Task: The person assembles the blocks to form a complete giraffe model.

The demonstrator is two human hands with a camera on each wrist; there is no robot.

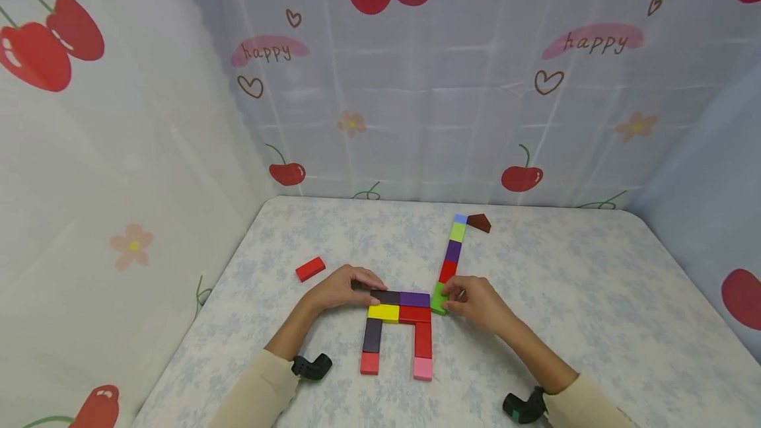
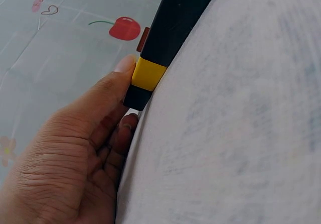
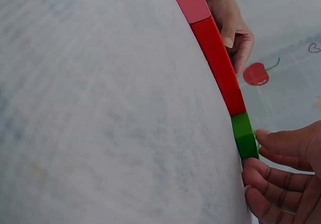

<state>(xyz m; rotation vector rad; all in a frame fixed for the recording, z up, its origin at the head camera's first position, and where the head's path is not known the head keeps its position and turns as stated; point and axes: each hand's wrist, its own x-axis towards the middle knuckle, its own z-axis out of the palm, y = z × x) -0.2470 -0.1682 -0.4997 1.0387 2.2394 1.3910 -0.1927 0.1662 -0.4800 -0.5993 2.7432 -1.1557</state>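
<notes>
Flat colored wooden blocks form a long-necked, four-sided-bodied figure in the head view. My left hand (image 1: 343,288) is at the body's left end, with thumb and index finger around the corner of a dark block (image 1: 389,298), beside the yellow block (image 1: 383,313). A purple block (image 1: 415,300) and a red block (image 1: 415,315) complete the body. To the right, my right hand (image 1: 477,302) pinches the green block (image 1: 438,304) at the neck's base. In the right wrist view, thumb and fingertips are right at this green block (image 3: 243,128).
The neck runs up to a light blue block (image 1: 460,218), with a brown angular block (image 1: 480,224) beside it. Two legs end in a red block (image 1: 369,364) and a pink block (image 1: 423,369). A loose red block (image 1: 310,269) lies left of the figure.
</notes>
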